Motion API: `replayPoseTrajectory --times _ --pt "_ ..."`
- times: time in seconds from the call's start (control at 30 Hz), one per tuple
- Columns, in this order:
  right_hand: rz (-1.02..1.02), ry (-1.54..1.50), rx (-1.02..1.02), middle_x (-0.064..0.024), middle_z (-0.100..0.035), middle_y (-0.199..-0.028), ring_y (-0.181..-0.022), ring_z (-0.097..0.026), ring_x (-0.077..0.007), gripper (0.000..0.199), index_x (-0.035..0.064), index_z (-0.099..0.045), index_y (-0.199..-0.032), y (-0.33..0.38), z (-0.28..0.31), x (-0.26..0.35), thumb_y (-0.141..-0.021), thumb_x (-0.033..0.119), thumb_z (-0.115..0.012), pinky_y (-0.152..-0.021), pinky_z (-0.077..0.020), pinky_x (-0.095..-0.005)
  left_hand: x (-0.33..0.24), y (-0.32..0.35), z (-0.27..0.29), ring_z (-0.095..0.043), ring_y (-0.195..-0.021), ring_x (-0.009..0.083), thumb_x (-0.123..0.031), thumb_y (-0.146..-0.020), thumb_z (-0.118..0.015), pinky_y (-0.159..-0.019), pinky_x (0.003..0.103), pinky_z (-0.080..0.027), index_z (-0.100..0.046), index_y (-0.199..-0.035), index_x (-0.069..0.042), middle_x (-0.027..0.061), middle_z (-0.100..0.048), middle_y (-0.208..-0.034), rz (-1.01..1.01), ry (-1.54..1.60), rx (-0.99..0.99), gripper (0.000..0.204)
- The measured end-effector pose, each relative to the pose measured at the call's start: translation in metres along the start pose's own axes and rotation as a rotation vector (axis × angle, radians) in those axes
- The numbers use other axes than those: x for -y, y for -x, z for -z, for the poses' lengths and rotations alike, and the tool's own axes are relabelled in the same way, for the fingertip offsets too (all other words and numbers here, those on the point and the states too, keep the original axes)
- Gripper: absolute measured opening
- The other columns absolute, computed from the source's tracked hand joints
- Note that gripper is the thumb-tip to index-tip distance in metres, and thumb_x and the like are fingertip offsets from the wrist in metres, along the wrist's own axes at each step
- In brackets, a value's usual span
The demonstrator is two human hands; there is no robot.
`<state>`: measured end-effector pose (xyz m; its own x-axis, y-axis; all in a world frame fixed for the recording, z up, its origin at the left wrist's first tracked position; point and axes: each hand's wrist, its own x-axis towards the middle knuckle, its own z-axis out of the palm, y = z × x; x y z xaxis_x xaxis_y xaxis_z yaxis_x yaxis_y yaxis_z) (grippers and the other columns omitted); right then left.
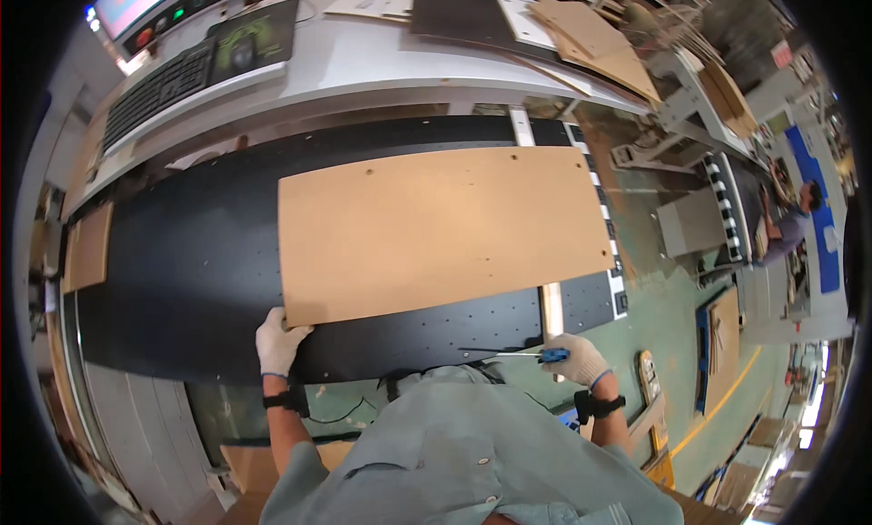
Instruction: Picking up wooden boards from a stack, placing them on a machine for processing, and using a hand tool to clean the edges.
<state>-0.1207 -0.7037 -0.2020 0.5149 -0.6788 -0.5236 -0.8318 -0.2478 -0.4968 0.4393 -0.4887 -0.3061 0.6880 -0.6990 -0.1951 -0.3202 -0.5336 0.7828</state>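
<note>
A large light-brown fibreboard panel (436,230) lies flat on a black perforated machine bed (182,271). My left hand (278,340), in a white glove, grips the panel's near left corner. My right hand (578,357), also gloved, rests at the bed's near right edge and holds a thin tool with a blue handle (552,354), its metal shaft pointing left over the bed. A black strap sits on each wrist.
A control desk with keyboard (154,94), buttons and a screen (136,3) runs along the far side. Stacked boards (595,44) lie at the back right. A smaller brown board (88,248) sits at the bed's left end. Another person (790,221) works far right.
</note>
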Motion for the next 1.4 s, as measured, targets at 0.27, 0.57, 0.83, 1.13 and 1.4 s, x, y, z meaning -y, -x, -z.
replayPoseTrajectory --times 0.27,0.57,0.83,1.13,1.4 --pt "-0.159 0.158 -0.276 -0.0203 -0.075 -0.101 -0.101 -0.072 -0.0427 0.026 0.0105 -0.073 -0.112 0.036 -0.007 -0.04 -0.087 0.008 -0.07 -0.088 -0.0583 -0.0498 -0.022 0.008 0.008 -0.079 -0.095 0.0341 -0.025 -0.077 -0.092 -0.084 0.042 -0.061 -0.071 -0.108 -0.003 0.0183 -0.08 -0.1 -0.008 -0.217 0.008 0.044" --pt "-0.259 0.161 -0.658 -0.0259 -0.074 -0.109 -0.101 -0.073 -0.0463 0.048 0.003 -0.061 -0.132 -0.027 0.09 -0.087 -0.085 0.011 -0.07 -0.088 -0.0574 -0.0524 -0.028 -0.001 0.007 -0.074 -0.097 0.0426 -0.038 -0.082 -0.088 -0.083 0.051 -0.057 -0.063 -0.104 -0.005 0.0214 -0.076 -0.097 -0.019 -0.412 0.065 0.047" --pt "-0.174 0.12 -0.602 -0.0308 -0.074 -0.102 -0.103 -0.073 -0.0461 0.051 -0.0032 -0.061 -0.12 -0.103 0.108 -0.117 -0.077 0.017 -0.079 -0.088 -0.0575 -0.0479 -0.038 0.003 0.004 -0.074 -0.095 0.0416 -0.045 -0.085 -0.084 -0.08 0.053 -0.057 -0.061 -0.099 -0.003 0.0211 -0.075 -0.092 -0.06 -0.618 0.083 0.05" --pt "-0.134 0.115 -0.64 -0.0301 -0.071 -0.089 -0.091 -0.072 -0.0479 0.028 -0.0061 -0.065 -0.092 -0.12 0.104 -0.15 -0.075 0.014 -0.075 -0.079 -0.0561 -0.0496 -0.04 -0.023 0.008 -0.073 -0.099 0.0436 -0.045 -0.086 -0.083 -0.086 0.053 -0.058 -0.065 -0.105 -0.002 0.0244 -0.076 -0.098 -0.091 -0.6 0.082 0.05" --pt "-0.13 0.179 -0.694 -0.035 -0.071 -0.1 -0.103 -0.069 -0.0517 0.025 -0.0053 -0.067 -0.103 -0.113 0.098 -0.137 -0.081 0.006 -0.065 -0.087 -0.0563 -0.0507 -0.036 -0.013 0.005 -0.073 -0.102 0.0442 -0.043 -0.086 -0.084 -0.089 0.052 -0.058 -0.065 -0.108 -0.002 0.0251 -0.076 -0.102 -0.069 -0.585 0.074 0.05"
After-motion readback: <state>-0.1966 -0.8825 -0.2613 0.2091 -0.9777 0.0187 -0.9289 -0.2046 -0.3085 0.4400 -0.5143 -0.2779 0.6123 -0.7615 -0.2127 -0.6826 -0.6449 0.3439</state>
